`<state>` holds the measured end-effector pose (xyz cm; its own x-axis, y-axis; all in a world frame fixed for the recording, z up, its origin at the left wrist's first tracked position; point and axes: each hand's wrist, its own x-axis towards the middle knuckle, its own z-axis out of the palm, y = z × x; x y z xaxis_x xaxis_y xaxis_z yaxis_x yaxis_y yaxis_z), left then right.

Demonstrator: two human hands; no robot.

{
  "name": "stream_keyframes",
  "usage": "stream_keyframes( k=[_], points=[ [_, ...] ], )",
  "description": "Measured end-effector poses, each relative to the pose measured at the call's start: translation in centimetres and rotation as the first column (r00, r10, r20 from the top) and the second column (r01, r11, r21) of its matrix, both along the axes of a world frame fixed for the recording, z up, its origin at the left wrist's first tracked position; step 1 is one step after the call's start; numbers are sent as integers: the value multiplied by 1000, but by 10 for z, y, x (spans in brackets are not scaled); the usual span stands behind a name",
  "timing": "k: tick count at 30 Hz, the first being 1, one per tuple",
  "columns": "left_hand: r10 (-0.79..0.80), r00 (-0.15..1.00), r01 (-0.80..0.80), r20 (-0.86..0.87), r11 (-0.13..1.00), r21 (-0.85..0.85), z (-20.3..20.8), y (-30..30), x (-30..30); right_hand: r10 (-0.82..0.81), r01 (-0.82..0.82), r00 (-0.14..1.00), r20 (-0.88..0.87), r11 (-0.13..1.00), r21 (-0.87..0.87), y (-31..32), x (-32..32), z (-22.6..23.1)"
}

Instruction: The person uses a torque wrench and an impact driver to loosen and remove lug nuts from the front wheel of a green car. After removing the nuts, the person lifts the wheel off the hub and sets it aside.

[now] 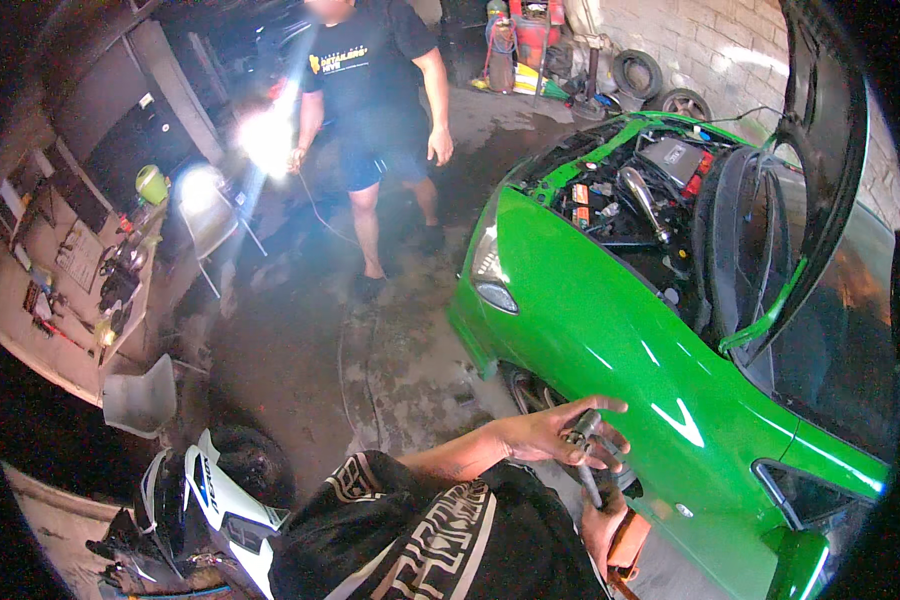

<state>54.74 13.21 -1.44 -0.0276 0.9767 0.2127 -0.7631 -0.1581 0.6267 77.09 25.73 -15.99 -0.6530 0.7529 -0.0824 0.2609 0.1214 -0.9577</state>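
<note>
One slim dark metal tool [583, 428] was present near one glossy green car [600, 290].
From left: one white-and-black motorcycle [210, 497] stood; one co-worker [375, 100] in dark clothing; left hand [548, 434], partly open, fingers spread about the tool's thick end; right hand [602, 527] curled at its lower end, hold unclear, beside one orange-brown block-shaped object [630, 543]. The step seemingly was readying the tool; the next move called for a steady grip.

Co-worker's T-shirt [370, 95]: we read yellow-and-white chest lettering [340, 58].
Our black T-shirt [370, 520]: large white lettering [440, 540].
White motorcycle fairing [232, 512]: dark lettering [208, 482].
</note>
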Motion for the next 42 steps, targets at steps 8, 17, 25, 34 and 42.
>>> stream_keyframes(
  k=[8, 17, 25, 34, 42],
  points=[
    [42, 795, -114, -605, 990, -82, -15, -5, -14, -79, 80, 996, 35, 997, -6, 9, 11, -4],
    [159, 871, -217, -465, 973, -74, -18, -2, 5, -25, 5, 996, 81, 968, 249, 43, 14, 6],
    [259, 907, -271, -333, 963, 11, -5, -3, 0, 36, -28, 999, -31, 974, 224, 47, -4, -9],
    [425, 856, -462, -296, 884, -66, -13, 1, 15, 82, -99, 989, 121, 984, 148, 33, 3, 9],
    [386, 857, -443, -341, 890, -104, -12, 4, 15, 26, -72, 921, 389, 992, 104, 20, 6, 51]
  ],
)
